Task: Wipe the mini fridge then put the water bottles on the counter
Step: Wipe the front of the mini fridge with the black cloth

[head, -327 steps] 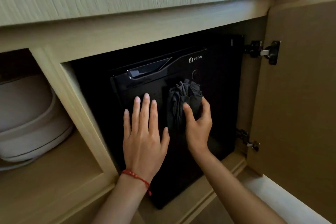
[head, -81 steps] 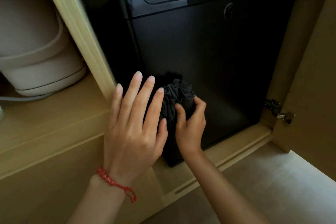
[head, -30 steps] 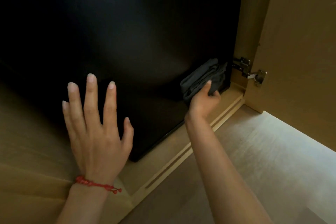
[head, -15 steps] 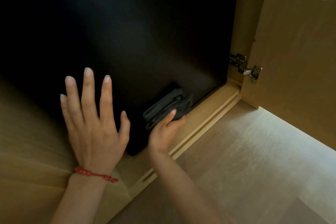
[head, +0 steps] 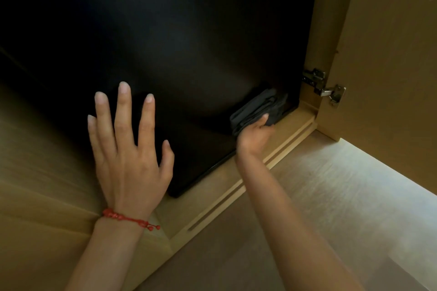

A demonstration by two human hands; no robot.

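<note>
The black mini fridge (head: 189,42) fills the upper part of the head view, set inside a wooden cabinet; only its lower door face shows. My left hand (head: 128,151), with a red bracelet at the wrist, lies flat with spread fingers against the door's lower left corner. My right hand (head: 254,136) presses a bunched dark grey cloth (head: 257,107) against the door's lower right corner. No water bottles are in view.
The open cabinet door (head: 390,66) stands at the right on a metal hinge (head: 324,86). A wooden sill with a groove (head: 248,186) runs under the fridge. Pale floor (head: 343,208) lies below it.
My right hand has slid the cloth back to the right along the bottom edge of the fridge door. My left hand has stayed flat on the door.
</note>
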